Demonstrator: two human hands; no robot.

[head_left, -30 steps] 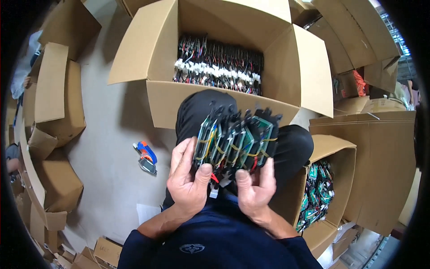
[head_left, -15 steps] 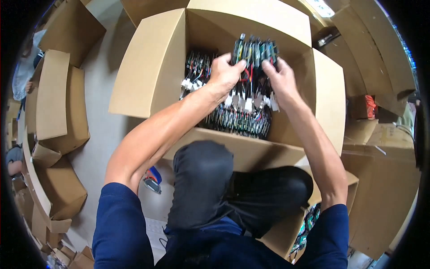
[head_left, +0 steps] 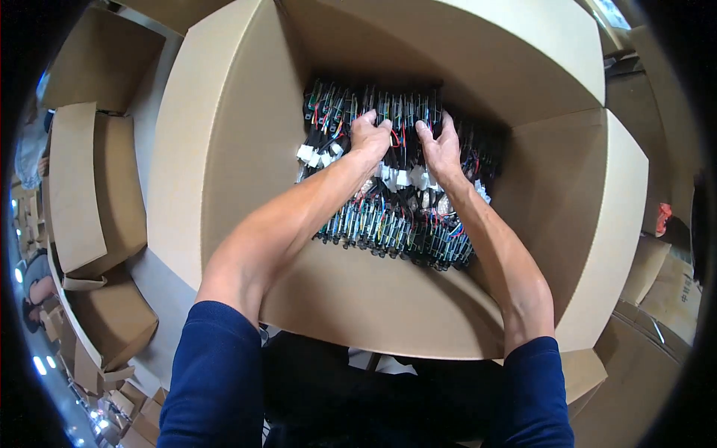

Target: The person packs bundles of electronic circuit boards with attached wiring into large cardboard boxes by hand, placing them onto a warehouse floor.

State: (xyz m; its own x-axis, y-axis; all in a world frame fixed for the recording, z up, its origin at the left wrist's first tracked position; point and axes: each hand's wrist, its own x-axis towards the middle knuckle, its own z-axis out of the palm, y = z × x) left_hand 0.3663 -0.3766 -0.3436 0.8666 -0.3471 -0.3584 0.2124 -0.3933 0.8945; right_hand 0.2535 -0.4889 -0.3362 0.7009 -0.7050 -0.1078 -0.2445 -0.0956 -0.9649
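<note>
Both my arms reach down into a large open cardboard box (head_left: 250, 201). Between my left hand (head_left: 371, 137) and my right hand (head_left: 442, 151) a bundle of thin circuit boards (head_left: 404, 110) stands on edge, squeezed from its two sides. Red and black wires hang from the boards to white plug connectors (head_left: 403, 178) on the near side. The bundle sits level with the other boards (head_left: 325, 104) to its left. Nearer to me, another row of upright boards (head_left: 373, 228) lines the box. My fingertips are partly hidden among the boards.
The box's flaps stand folded outward, including a wide right flap (head_left: 609, 239). Open cartons (head_left: 78, 187) line the left side, with a grey floor strip between. At right are another carton (head_left: 672, 291) and a small red-orange item (head_left: 663, 218). A person's arm (head_left: 39, 290) shows at far left.
My hands have lowered the bundle of boards deeper into the box, down among the others. My view has moved forward over the box, and my knees have dropped out of clear sight.
</note>
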